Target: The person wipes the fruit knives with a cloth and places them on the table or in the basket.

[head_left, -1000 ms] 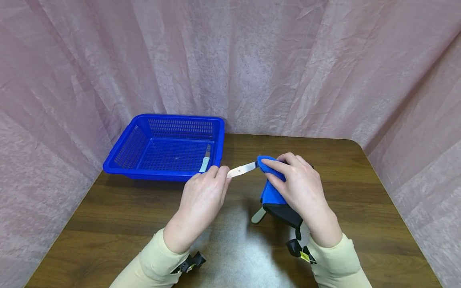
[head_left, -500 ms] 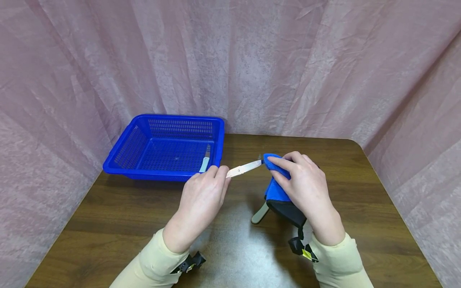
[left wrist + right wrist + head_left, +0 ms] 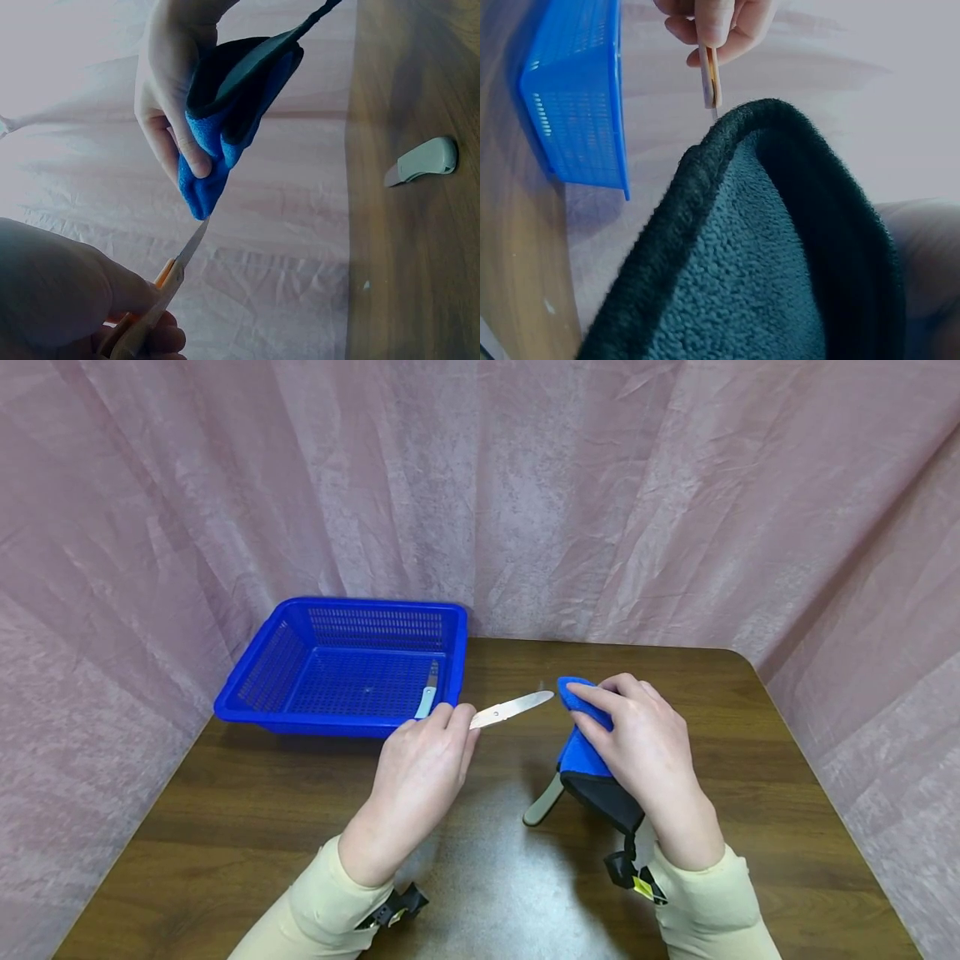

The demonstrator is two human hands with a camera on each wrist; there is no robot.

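My left hand (image 3: 420,777) grips the handle of a folding knife (image 3: 517,705), whose blade points right, fully bared. My right hand (image 3: 643,747) pinches a folded blue cloth (image 3: 585,755) with black edging, just beyond the blade tip in the head view. From the left wrist, the tip (image 3: 202,228) lies right at the cloth's lower corner (image 3: 201,202). The cloth's dark edge fills much of the right wrist view. Under the cloth's hanging end, a second folding knife (image 3: 543,803) with a grey-green handle lies on the table, its blade partly showing in the left wrist view (image 3: 393,175).
A blue plastic basket (image 3: 322,724) stands at the back left of the wooden table (image 3: 750,777). Inside, by its right wall, lies a knife (image 3: 428,692) with a pale blue handle. Pink curtains (image 3: 570,510) hang behind the table and at both sides.
My right hand has drawn the cloth to the right along the blade and past its tip, baring more of the blade. The left hand has stayed nearly still.
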